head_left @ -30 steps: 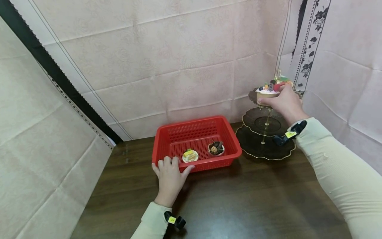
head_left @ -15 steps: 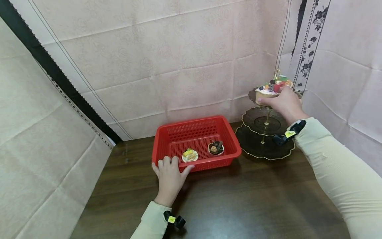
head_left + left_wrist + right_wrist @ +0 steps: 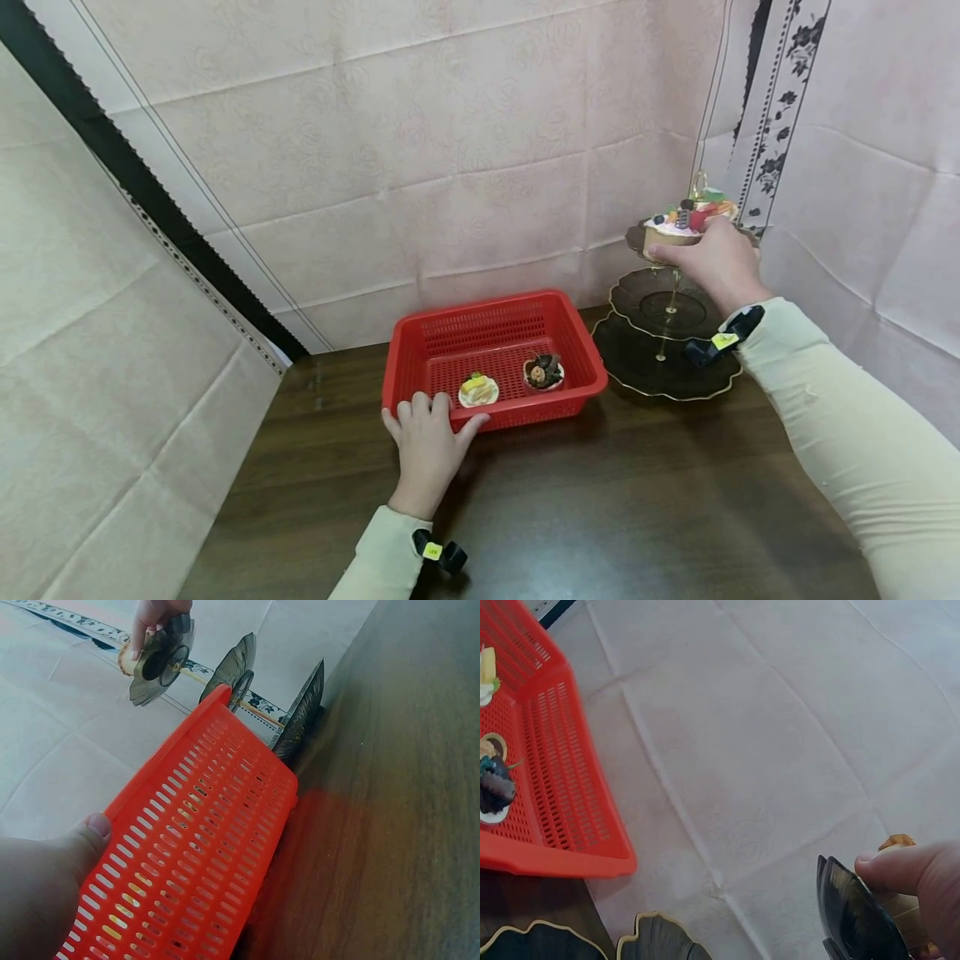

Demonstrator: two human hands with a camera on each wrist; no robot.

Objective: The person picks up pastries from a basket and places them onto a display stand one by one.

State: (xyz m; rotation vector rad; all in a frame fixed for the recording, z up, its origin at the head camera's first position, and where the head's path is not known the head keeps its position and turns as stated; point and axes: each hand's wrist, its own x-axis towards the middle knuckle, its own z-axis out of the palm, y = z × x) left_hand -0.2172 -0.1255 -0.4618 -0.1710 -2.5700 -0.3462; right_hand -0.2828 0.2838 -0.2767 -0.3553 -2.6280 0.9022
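My right hand (image 3: pixel 723 262) pinches a small cake (image 3: pixel 670 237) at the top tier of a three-tier stand (image 3: pixel 663 371). White cream, berries and other colourful toppings cover the cake. In the right wrist view, my thumb (image 3: pixel 900 870) lies against its side, just over the dark plate (image 3: pixel 855 919); the other fingers are hidden. My left hand (image 3: pixel 429 454) grips the near left rim of a red plastic basket (image 3: pixel 532 410), fingers over the edge and thumb outside. Inside sit a yellow-topped cupcake (image 3: pixel 477 390) and a chocolate-topped cupcake (image 3: pixel 543 372).
The basket and stand sit side by side at the back of a dark wooden table (image 3: pixel 570 508). A pale cloth (image 3: pixel 480 167) hangs close behind them, with more cloth on both sides. The stand's lower two tiers have wavy gold edges.
My right fingers have lowered very slightly at the top tier, and that wrist has shifted a little left. My left hand and the basket have stayed in place.
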